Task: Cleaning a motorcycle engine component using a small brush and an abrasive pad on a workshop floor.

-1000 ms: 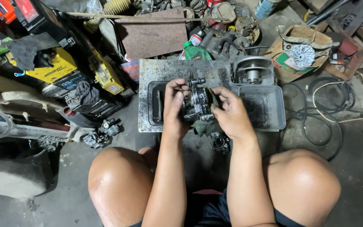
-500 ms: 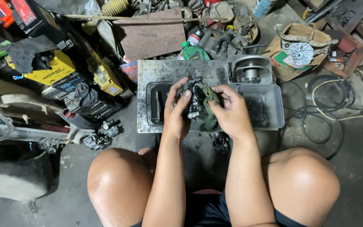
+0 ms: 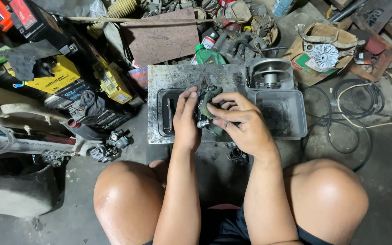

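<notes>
A small grimy metal engine part [image 3: 203, 110] is gripped by the left hand [image 3: 186, 120] above the grey metal tray [image 3: 178, 77]. A dirty green rag [image 3: 212, 96] is pinched against it by the right hand [image 3: 241, 122]. Recesses are likely best wiped while the part is turned slowly.

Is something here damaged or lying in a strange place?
Yes. The cardboard box at upper right is torn open, and a small metal part lies loose on the floor beside the left knee.
</notes>
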